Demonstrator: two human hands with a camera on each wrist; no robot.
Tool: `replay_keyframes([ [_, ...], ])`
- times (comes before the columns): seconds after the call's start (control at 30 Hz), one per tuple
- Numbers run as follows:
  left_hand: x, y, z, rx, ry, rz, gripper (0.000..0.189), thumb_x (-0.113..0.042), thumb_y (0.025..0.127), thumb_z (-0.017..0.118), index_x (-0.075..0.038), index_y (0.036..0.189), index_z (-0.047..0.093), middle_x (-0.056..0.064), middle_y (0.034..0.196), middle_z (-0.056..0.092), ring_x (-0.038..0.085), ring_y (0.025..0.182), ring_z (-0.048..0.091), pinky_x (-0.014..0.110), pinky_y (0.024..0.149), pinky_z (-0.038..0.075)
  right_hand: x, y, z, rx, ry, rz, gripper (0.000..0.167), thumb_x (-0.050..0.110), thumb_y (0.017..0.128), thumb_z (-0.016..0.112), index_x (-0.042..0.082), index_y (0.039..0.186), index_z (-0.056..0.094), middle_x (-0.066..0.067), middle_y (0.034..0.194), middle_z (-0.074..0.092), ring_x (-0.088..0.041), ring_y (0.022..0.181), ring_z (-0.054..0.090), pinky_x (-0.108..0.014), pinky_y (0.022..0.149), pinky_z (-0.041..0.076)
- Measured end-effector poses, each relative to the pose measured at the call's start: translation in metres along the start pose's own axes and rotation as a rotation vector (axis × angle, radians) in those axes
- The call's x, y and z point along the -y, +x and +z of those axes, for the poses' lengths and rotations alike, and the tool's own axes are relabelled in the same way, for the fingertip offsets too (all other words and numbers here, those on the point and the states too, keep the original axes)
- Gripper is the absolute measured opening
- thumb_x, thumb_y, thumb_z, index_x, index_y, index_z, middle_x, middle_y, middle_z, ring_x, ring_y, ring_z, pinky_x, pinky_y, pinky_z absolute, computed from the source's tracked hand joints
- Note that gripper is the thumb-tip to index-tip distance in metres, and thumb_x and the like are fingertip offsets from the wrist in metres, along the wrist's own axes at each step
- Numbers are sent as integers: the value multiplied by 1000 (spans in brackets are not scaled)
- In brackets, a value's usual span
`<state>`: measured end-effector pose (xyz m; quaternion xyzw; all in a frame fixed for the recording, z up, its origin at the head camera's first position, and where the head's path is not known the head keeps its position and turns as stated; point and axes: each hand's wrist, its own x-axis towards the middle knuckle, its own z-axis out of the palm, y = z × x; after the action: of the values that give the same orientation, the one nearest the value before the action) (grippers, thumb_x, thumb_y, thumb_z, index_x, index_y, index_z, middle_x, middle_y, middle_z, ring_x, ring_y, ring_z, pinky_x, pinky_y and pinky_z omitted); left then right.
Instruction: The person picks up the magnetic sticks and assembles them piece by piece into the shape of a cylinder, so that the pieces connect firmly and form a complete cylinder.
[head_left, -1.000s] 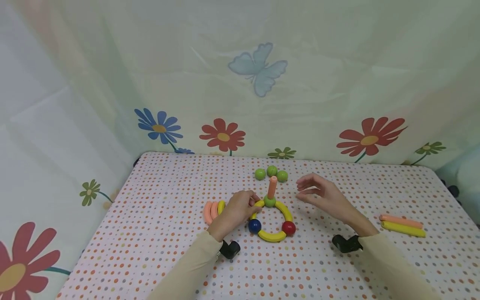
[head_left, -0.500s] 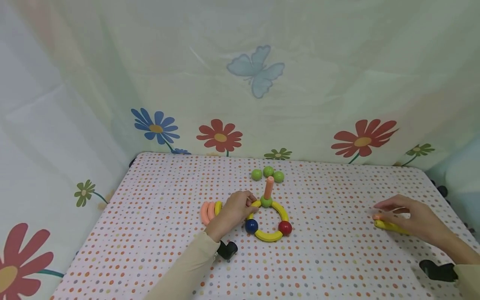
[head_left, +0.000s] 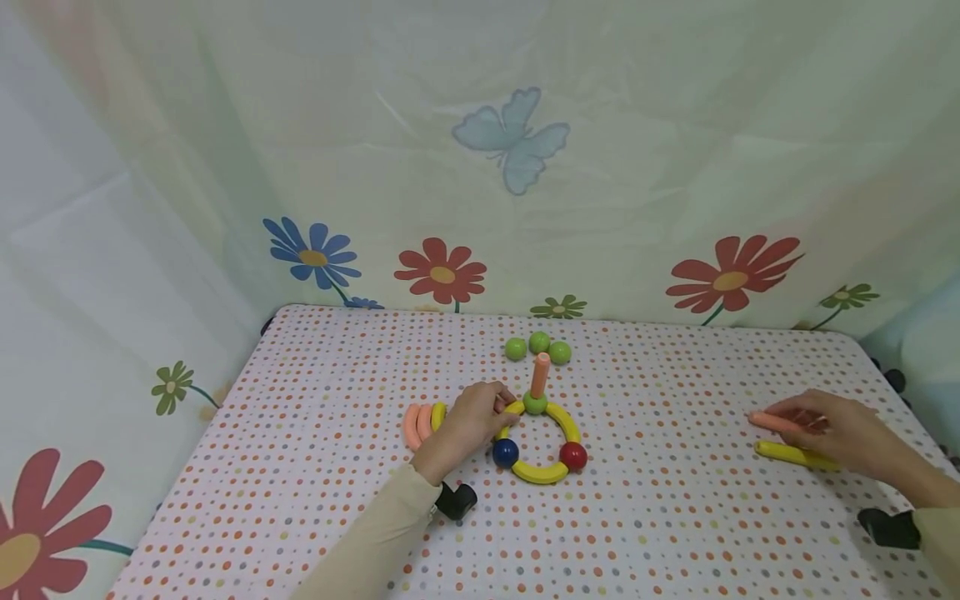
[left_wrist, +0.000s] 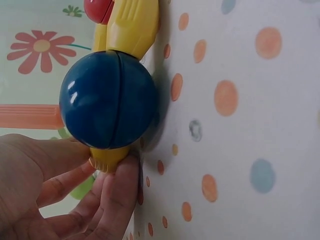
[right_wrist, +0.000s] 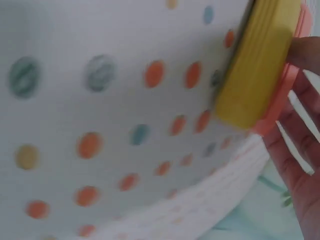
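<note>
A ring of curved yellow rods [head_left: 540, 473] joined by a blue ball [head_left: 506, 453], a red ball [head_left: 573, 456] and a green ball [head_left: 535, 403] lies on the table. From the green ball an orange rod [head_left: 540, 375] stands upright. My left hand [head_left: 472, 417] pinches the ring's left curved yellow rod [left_wrist: 107, 159], just beyond the blue ball in the left wrist view. At the table's right, my right hand [head_left: 840, 433] grips a straight orange rod [head_left: 772, 422] between thumb and fingers. A straight yellow rod [head_left: 795, 454] lies right beside it, nearer the front.
Behind the ring sit three loose green balls [head_left: 538, 342]. Curved orange rods [head_left: 412, 427] and a curved yellow rod [head_left: 438, 415] lie left of the ring, partly behind the left hand. A flowered curtain [head_left: 360, 150] hangs behind the dotted table [head_left: 637, 533].
My right hand has moved from beside the ring to the straight rods at the right and has taken hold of the orange one. My left hand stays on the ring.
</note>
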<state>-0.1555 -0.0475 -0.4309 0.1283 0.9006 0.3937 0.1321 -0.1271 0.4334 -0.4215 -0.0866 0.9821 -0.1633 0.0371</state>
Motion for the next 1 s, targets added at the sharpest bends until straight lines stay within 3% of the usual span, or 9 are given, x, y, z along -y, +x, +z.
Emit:
replay_keyframes([
  [0.2,0,-1,-1,0,2,-14,22,-11,96,78,-1,115,73,1,86,58,12,71,49,20,61,39,53,11,2,-53,-40,-175,27,0,79,88,-5,102,74,-3,88,66,-12,73,59,-26,60,52],
  [0.3,-1,0,-1,4,4,-11,22,-11,96,78,-1,115,73,0,85,58,12,71,48,20,61,38,91,16,8,-151,36,-329,27,-3,76,90,3,98,76,4,89,66,-6,74,59,-25,62,54],
  [0.43,1,2,1,6,11,-11,22,-12,96,78,-2,114,73,0,85,57,11,70,48,20,61,38,142,23,18,-214,238,-482,35,-5,75,90,13,100,73,10,93,67,-2,82,63,-26,69,59],
  [0.57,2,3,2,0,13,-13,22,-12,96,78,-2,114,73,0,86,58,11,72,49,21,62,39,182,24,28,-134,529,-476,36,-9,80,85,7,108,67,3,102,66,-4,92,65,-25,78,59],
  [0.7,1,4,2,0,21,-7,22,-12,95,78,-1,114,73,0,87,59,12,74,50,21,64,40,205,23,43,-53,759,-467,34,-13,86,78,-3,113,61,-6,108,62,-8,97,67,-26,84,59],
  [1.0,0,3,2,1,39,-16,22,-13,96,78,-1,114,73,0,87,59,12,74,50,22,64,41,210,22,70,11,931,-440,29,-10,90,75,-8,114,58,-9,110,59,-13,99,70,-30,86,60],
])
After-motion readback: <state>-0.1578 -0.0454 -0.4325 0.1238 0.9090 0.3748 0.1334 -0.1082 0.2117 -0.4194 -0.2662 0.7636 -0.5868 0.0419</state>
